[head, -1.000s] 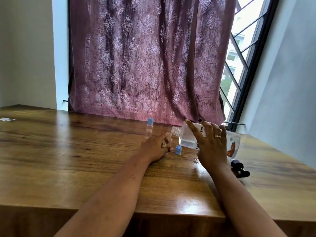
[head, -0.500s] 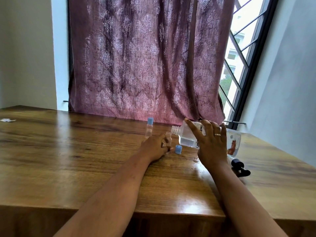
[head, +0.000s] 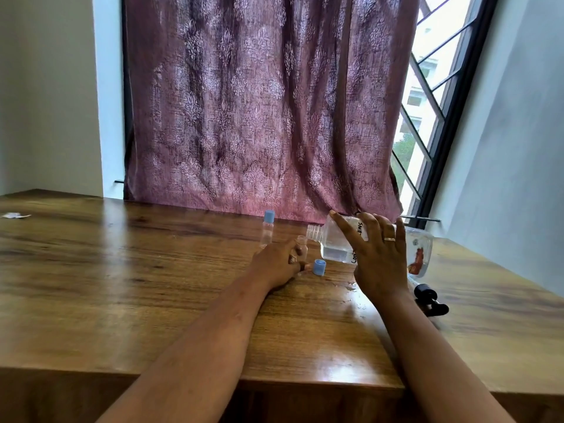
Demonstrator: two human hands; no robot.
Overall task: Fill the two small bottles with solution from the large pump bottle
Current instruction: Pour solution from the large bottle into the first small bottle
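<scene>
Clasping tipped large bottle (head: 332,242): right hand (head: 378,261); small bottle (head: 302,243): left hand (head: 276,264).

Single head-worn view, facing forward and down, close over table (head: 122,285) toward curtain (head: 259,102)

The right hand (head: 380,257) has tilted the large bottle (head: 335,239) slightly further

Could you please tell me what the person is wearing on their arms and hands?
Both forearms are bare, no sleeves in view. The right hand wears a thin ring. The left hand seems to wear a second ring, but it is blurred.
</scene>
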